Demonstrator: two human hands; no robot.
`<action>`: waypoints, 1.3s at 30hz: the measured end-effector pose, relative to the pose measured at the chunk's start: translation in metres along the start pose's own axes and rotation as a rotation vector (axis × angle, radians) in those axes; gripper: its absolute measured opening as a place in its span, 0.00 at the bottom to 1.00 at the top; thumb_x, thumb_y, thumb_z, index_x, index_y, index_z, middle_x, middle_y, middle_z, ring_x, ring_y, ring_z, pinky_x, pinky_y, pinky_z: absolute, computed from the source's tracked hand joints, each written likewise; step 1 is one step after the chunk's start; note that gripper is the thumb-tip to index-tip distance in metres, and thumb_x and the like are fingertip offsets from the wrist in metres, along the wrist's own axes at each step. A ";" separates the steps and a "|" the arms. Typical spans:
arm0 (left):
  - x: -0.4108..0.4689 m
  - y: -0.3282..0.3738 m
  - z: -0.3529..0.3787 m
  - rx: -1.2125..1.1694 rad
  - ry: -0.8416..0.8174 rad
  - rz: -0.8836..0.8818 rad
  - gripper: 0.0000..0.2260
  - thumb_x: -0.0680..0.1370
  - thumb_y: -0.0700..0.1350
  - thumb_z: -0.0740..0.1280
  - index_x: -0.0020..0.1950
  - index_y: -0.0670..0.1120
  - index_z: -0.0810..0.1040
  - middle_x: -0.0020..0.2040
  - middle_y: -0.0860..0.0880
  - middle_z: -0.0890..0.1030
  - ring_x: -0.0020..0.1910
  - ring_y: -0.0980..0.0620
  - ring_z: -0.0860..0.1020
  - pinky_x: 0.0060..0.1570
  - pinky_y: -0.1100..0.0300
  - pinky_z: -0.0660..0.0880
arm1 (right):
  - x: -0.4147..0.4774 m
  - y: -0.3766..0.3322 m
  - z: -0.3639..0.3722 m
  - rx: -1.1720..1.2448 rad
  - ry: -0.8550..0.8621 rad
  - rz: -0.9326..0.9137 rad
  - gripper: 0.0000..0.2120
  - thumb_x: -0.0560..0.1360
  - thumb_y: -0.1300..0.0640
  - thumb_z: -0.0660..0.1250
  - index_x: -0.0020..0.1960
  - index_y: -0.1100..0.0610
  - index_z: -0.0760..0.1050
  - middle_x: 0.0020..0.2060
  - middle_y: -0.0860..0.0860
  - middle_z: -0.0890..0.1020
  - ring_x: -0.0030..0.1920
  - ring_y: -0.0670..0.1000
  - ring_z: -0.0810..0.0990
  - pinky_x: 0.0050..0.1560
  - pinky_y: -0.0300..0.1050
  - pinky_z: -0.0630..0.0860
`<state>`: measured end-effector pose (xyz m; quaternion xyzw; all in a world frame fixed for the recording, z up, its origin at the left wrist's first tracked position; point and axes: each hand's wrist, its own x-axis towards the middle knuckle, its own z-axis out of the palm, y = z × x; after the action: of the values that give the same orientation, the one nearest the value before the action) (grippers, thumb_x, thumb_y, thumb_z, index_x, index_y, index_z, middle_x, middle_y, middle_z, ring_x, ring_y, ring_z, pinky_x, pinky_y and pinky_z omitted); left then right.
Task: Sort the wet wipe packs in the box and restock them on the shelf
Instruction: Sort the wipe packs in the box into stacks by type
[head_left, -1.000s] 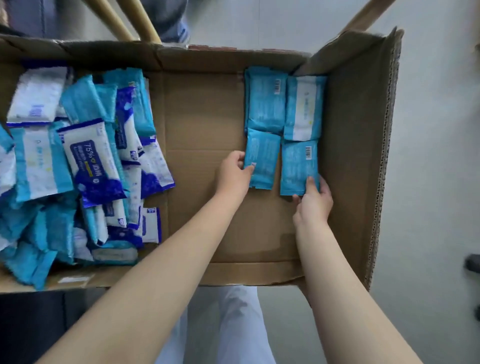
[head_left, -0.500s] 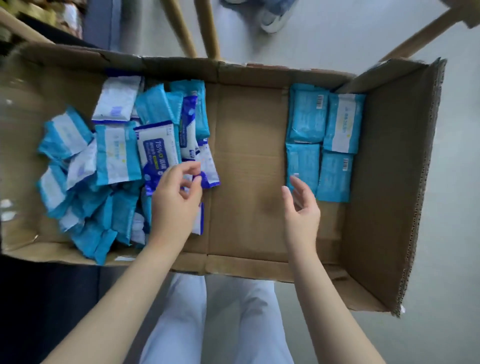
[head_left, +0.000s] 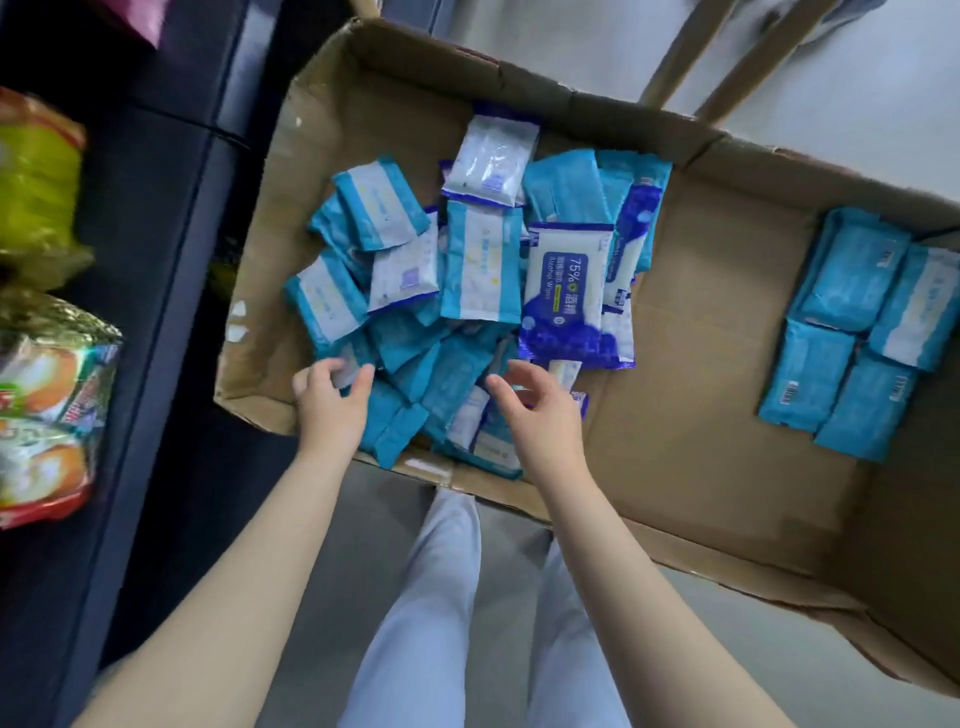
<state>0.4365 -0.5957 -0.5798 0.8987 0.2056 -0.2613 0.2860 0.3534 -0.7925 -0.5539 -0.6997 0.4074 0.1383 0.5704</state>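
Wet wipe packs (head_left: 467, 291) lie in a loose heap at the left end of the box (head_left: 691, 415), right under your hands. Your left hand (head_left: 332, 400) and right hand (head_left: 540, 415) hover over its near edge, fingers loosely spread and holding nothing, likely choosing the next pack. Whether your left fingertips touch one, I cannot tell. Further in, a white-and-blue pack (head_left: 566, 291) reads "75%" and "Alcohol Wipes"; other print is too small. At the right end, teal packs (head_left: 852, 332) lie flat in a tidy block, probably already sorted, some barcode-side up.
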 end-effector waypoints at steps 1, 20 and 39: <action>0.005 0.001 -0.001 0.001 0.017 0.002 0.17 0.80 0.53 0.66 0.62 0.44 0.74 0.66 0.44 0.68 0.60 0.44 0.74 0.56 0.59 0.66 | 0.001 0.001 0.006 -0.019 0.040 0.012 0.16 0.77 0.50 0.70 0.62 0.54 0.77 0.52 0.43 0.79 0.51 0.43 0.78 0.54 0.37 0.73; 0.075 0.014 -0.009 -0.447 0.110 -0.310 0.17 0.76 0.59 0.69 0.54 0.49 0.69 0.54 0.49 0.76 0.52 0.48 0.77 0.55 0.49 0.77 | 0.021 0.004 0.007 -0.280 0.201 0.136 0.08 0.75 0.54 0.71 0.47 0.59 0.82 0.38 0.48 0.81 0.44 0.51 0.80 0.47 0.45 0.76; -0.112 0.090 0.035 -0.880 -0.417 -0.064 0.13 0.79 0.33 0.64 0.61 0.46 0.76 0.57 0.48 0.83 0.54 0.52 0.83 0.51 0.56 0.80 | -0.036 0.038 -0.128 0.499 0.496 0.058 0.09 0.82 0.58 0.62 0.54 0.49 0.79 0.44 0.43 0.85 0.45 0.42 0.83 0.42 0.37 0.80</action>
<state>0.3835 -0.7092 -0.5017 0.6142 0.2626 -0.3326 0.6657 0.2681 -0.8951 -0.5166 -0.5393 0.5744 -0.1237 0.6033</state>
